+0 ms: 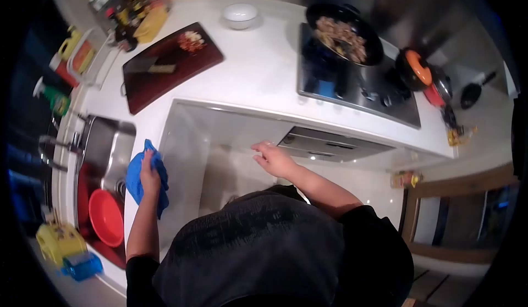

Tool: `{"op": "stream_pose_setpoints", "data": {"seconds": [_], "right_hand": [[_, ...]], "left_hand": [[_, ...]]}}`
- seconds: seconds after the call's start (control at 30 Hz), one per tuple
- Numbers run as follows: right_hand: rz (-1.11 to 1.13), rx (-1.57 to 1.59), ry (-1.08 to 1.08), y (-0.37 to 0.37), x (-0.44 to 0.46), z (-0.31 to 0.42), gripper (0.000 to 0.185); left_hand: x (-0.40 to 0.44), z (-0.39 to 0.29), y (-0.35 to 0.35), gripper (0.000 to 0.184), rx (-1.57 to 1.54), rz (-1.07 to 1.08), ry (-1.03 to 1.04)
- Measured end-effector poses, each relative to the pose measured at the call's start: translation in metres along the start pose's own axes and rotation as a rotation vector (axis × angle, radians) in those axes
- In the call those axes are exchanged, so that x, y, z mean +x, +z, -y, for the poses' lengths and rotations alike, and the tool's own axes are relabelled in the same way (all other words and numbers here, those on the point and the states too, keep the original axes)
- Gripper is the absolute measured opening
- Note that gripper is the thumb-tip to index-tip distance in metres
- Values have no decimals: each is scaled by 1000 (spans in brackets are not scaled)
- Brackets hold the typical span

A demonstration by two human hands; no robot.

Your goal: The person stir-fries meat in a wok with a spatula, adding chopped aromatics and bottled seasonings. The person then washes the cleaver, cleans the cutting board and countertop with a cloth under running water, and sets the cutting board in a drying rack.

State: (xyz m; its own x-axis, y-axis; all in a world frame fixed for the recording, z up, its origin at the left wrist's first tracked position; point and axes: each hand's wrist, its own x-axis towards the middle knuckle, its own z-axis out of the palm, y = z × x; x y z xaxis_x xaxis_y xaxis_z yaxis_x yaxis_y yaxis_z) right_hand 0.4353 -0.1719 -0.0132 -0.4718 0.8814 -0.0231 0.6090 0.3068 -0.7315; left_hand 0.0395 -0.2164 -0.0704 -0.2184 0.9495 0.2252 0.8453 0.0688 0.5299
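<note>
A blue cloth point(133, 179) lies along the edge of the desk point(250, 76) beside the sink point(113, 130), long axis and narrow corner pointing forward. Left hand point(149, 176) rests on it, grip unclear; right hand point(274, 160) hovers, fingers parted. Spray bottle point(56, 99): writing blurred.

The person wears a dark shirt point(258, 268), charcoal over the torso, with a faded, blocky print point(236, 222) across it. Black short sleeves point(379, 241) end near the elbows, leaving the forearms point(324, 190) bare.
</note>
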Motion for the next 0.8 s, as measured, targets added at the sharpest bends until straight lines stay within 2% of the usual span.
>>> {"op": "stream_pose_setpoints", "data": {"seconds": [0.07,0.13,0.17,0.2,0.23,0.27,0.3,0.33,0.37,0.43,0.47,0.5,0.57,0.63,0.7,0.77,0.8], "right_hand": [[-10,29,-8,-10,-9,2,26],[-45,41,19,-22,-21,-11,25],[-58,46,29,-30,-29,-19,25],[-71,57,54,-39,-36,-29,25],[-83,68,78,-48,-44,-39,26],[-92,81,98,-57,-52,-50,26],[-124,76,110,-64,-60,-62,26],[-153,71,121,-71,-69,-75,26],[-181,65,131,-81,-76,-88,27],[-208,149,189,-114,-92,-100,26],[-239,138,208,-126,-103,-112,25],[-272,127,228,-139,-111,-124,24],[-320,138,250,-167,-127,-146,22],[-353,124,235,-187,-136,-167,19],[-374,91,172,-205,-138,-182,17],[-438,19,1,-223,-113,-185,14],[-446,23,-75,-233,-95,-189,14]], "left_hand": [[42,-19,16,29,-907,-127,-440],[77,-114,11,22,-1333,-158,-572],[94,-153,18,26,-1521,-141,-503],[112,-174,31,26,-1615,-34,-343],[126,-220,39,29,-1685,-58,-337],[143,-241,60,35,-1655,71,-198],[158,-271,81,39,-1607,39,-187],[172,-297,102,41,-1699,223,-205],[185,-321,137,47,-1643,310,-66],[198,-363,184,58,-1008,575,255],[206,-359,228,55,-595,435,574],[206,-375,242,47,-349,438,696],[189,-397,282,49,308,356,803],[171,-411,284,53,353,232,780],[154,-443,265,59,352,326,790],[135,-463,292,59,83,442,939],[119,-494,295,58,82,425,892]]}}
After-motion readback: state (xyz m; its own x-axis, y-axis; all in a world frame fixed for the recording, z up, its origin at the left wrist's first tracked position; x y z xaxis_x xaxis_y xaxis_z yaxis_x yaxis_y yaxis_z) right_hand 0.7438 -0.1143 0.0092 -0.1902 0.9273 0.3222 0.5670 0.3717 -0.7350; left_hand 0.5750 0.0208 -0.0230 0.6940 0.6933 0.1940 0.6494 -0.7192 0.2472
